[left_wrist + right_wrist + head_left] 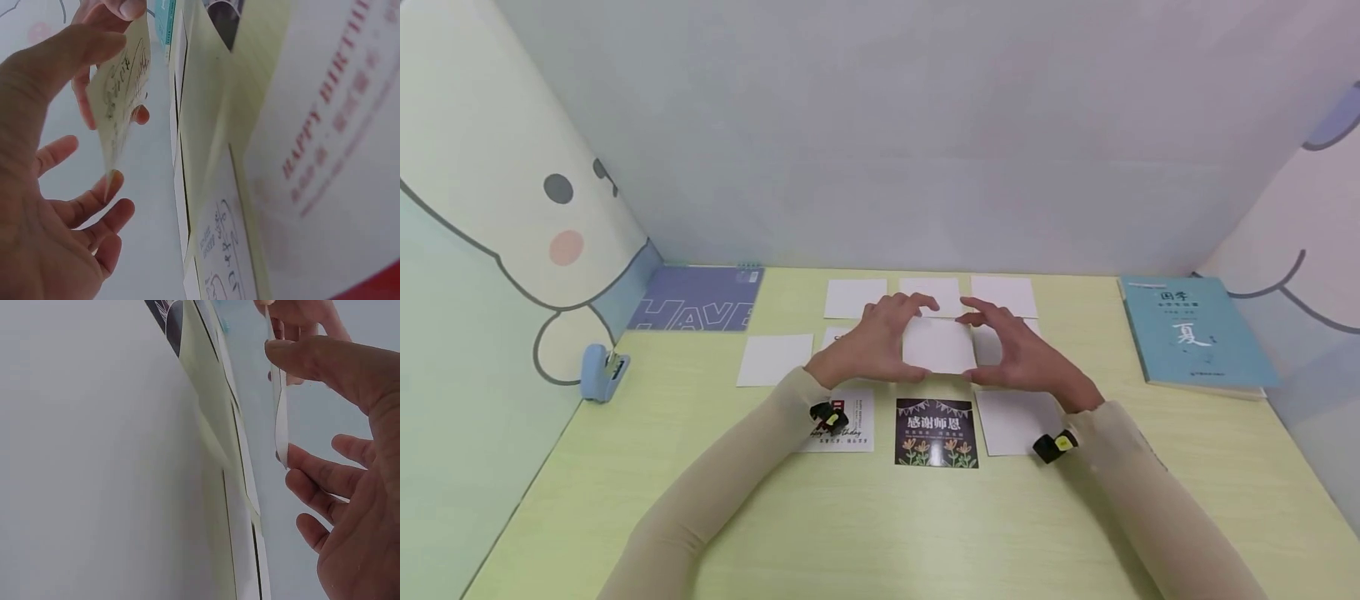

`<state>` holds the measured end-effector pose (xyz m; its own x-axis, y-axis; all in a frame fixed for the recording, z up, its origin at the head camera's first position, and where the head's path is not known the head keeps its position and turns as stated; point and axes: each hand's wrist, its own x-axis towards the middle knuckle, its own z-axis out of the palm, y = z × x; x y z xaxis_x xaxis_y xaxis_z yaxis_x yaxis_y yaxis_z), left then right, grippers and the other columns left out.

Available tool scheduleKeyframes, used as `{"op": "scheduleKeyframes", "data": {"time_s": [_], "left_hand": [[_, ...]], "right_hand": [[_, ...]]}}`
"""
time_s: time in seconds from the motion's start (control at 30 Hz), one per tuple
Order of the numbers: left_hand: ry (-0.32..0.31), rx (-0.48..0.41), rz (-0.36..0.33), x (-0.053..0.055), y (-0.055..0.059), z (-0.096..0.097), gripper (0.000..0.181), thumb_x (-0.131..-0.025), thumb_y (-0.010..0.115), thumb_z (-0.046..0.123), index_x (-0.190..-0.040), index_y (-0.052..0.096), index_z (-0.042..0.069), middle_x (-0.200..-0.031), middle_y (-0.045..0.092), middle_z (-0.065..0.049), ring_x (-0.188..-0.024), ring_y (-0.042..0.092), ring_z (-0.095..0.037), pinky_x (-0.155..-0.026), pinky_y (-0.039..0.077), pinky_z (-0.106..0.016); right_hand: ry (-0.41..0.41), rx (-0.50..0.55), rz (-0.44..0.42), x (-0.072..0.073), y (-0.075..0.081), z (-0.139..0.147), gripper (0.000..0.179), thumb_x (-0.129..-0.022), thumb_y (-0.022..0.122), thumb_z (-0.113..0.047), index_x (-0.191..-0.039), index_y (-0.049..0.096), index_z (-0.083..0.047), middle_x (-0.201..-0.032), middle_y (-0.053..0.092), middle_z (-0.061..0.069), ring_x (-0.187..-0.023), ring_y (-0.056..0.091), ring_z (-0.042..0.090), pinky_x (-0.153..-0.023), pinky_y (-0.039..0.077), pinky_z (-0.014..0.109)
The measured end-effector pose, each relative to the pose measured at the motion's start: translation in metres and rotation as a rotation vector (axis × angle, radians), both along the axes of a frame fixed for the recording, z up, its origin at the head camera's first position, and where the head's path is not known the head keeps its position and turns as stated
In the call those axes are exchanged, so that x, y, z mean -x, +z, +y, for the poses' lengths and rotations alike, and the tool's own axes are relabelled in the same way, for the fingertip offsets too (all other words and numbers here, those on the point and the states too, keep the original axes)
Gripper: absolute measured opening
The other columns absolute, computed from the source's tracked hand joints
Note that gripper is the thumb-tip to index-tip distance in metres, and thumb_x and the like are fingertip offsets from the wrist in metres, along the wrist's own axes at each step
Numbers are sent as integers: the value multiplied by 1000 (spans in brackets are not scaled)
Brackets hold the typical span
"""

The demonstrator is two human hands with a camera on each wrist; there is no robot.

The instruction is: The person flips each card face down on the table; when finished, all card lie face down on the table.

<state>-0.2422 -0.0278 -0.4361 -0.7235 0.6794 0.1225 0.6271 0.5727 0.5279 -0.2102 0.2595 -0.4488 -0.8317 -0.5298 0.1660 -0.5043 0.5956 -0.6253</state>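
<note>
White card (938,346) is up off the tabletop (850,525), dead center between the two hands, and the left wrist view catches handwriting on one face. Left hand (880,340) has the left edge, thumb at the near corner and fingers at the far one, so it's a pretty wide curve; right hand (1024,354) does the same thing on the right edge. Just nearer the person there's a dark flower card (936,433) with Chinese lettering, with a birthday card (859,408) to its left and a blank white one to its right. Three more white cards sit in a row at the back. Further out: purple notebook (700,297) and blue stapler (597,373) over left, blue book (1198,333) over right.
</note>
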Motion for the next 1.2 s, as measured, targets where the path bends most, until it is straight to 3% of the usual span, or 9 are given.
{"op": "scheduleKeyframes", "data": {"time_s": [0.13,0.37,0.9,1.2], "left_hand": [[15,109,0,-2,-3,0,95,-78,90,51,-155,39,31,-142,60,-9,-127,53,-30,-109,41,-55],[46,194,-3,-3,-11,2,98,-80,90,55,-159,35,35,-148,62,-6,-133,51,-29,-117,35,-55],[52,241,-4,-4,-13,2,102,-79,90,58,-161,34,34,-150,61,-7,-133,51,-29,-115,34,-54],[73,240,-19,-2,0,-25,102,-79,92,54,-161,35,34,-153,59,-8,-140,46,-33,-112,33,-56]], "right_hand": [[-33,-54,-38,0,-1,-3,109,-79,94,-27,-167,29,-17,-152,63,6,-137,44,36,-109,32,56],[-70,-124,-110,1,-6,-9,111,-80,93,-29,-168,27,-20,-155,61,3,-145,37,37,-113,30,60],[-55,-168,-108,4,-12,-12,112,-80,95,-28,-168,27,-19,-154,58,6,-146,36,41,-113,25,59],[-29,-120,-68,7,-10,-24,105,-84,92,-32,-167,30,-15,-157,57,10,-146,38,41,-112,26,59]]}}
